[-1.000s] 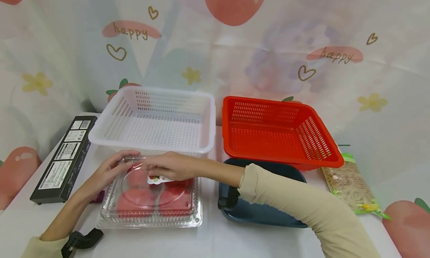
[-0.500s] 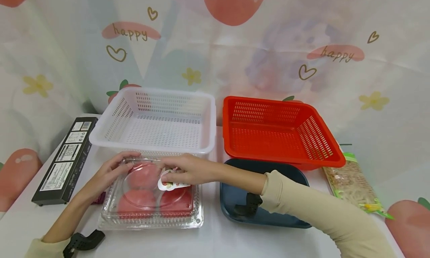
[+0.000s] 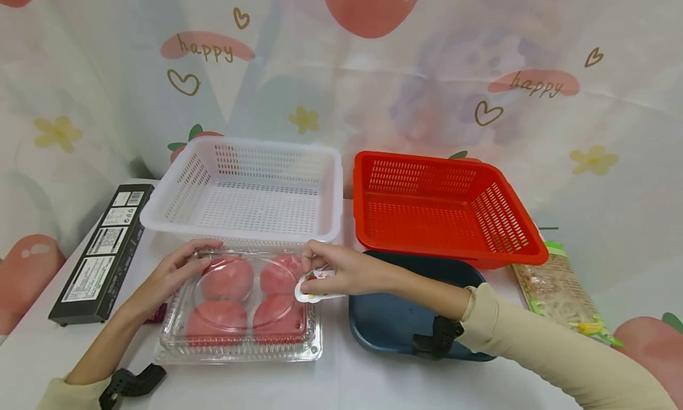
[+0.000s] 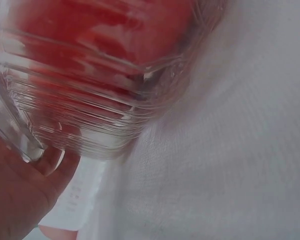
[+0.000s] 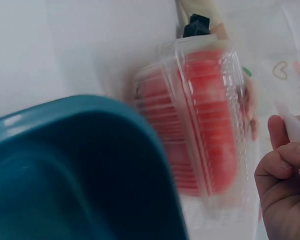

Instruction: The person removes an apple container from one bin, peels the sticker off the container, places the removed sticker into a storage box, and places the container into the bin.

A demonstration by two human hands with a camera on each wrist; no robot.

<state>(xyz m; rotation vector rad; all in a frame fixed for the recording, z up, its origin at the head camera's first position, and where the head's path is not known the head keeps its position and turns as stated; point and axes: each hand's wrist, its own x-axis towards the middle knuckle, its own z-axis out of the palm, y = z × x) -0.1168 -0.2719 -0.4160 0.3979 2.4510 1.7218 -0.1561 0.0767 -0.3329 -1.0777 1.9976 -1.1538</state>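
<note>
A clear plastic clamshell box (image 3: 235,306) with several round red fruits (image 3: 227,278) inside sits on the table at the front left, its lid down. My left hand (image 3: 178,271) grips the box's back left corner; in the left wrist view its fingers curl against the ribbed wall and rim. Between thumb and fingers of my right hand (image 3: 341,269) is a white paper label (image 3: 315,287) with small coloured print. That hand hovers by the box's right edge. In the right wrist view the box (image 5: 205,125) shows from its side.
Behind the box stands a white perforated basket (image 3: 240,229), with a red one (image 3: 448,256) to its right. A dark blue basin (image 3: 384,321) lies under the right forearm. A black box (image 3: 101,256) is at the left, and a printed food packet (image 3: 565,297) at the right.
My right hand has moved right with the label, from over the lid's middle to its right edge, uncovering the fruits. My left hand and the box have stayed put.
</note>
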